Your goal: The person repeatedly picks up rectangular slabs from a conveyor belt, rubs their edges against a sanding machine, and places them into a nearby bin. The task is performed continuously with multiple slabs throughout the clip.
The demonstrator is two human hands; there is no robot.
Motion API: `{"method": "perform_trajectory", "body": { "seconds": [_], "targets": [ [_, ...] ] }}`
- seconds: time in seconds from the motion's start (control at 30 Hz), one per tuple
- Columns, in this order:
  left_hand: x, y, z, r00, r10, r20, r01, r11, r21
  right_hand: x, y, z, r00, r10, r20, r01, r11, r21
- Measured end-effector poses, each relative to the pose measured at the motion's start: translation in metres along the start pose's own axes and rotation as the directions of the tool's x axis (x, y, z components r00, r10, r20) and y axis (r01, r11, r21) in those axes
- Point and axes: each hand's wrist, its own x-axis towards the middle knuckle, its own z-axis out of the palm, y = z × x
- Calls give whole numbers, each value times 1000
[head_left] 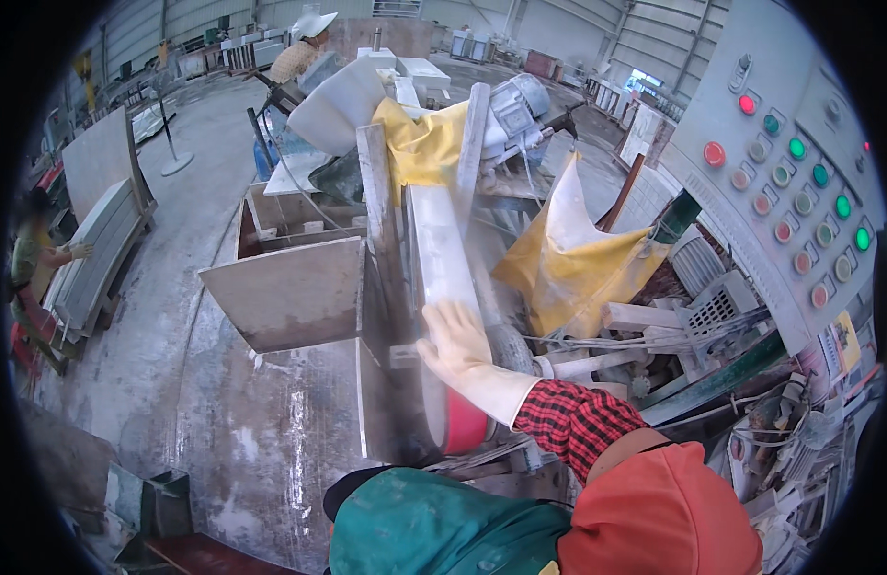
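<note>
My right hand (456,350), in a cream rubber glove with a red-and-black checked sleeve cuff, lies palm down on a long, narrow, pale strip (441,254). Its fingers are stretched forward and the thumb lies toward the left. The strip runs away from me between two upright wooden posts (375,177) to a yellow cloth cover (426,144). At its near end is a rounded red part (466,422); whether the strip is a belt or a solid bar I cannot tell. My left hand is out of view.
Grey boards (290,292) form an open box left of the strip. A motor (515,107) and yellow-white sheet (582,259) stand right. A button panel (788,163) rises at far right. One person (305,48) is at the back, another (36,254) at left beside stacked slabs (99,249).
</note>
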Motion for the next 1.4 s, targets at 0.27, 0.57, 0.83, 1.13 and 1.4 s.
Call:
{"method": "perform_trajectory", "body": {
  "seconds": [0.27,0.57,0.83,1.13,1.4],
  "targets": [
    [-11,-11,18,999,-44,-11,43,997,-63,-8,-6,-6,1000,11,20,-11,1000,-15],
    [-21,-21,29,989,-126,77,133,986,-102,-16,-11,-9,1000,-2,11,2,1000,5],
    [-20,-22,29,980,-160,119,171,982,-86,-26,-16,-12,1000,-4,-14,4,1000,21],
    [-18,-18,31,967,-216,132,223,974,-34,-38,-22,-15,1000,23,-10,-23,999,36],
    [-13,-8,21,925,-319,205,343,934,-97,-10,-16,15,798,596,89,-556,786,-270]
  ]
}}
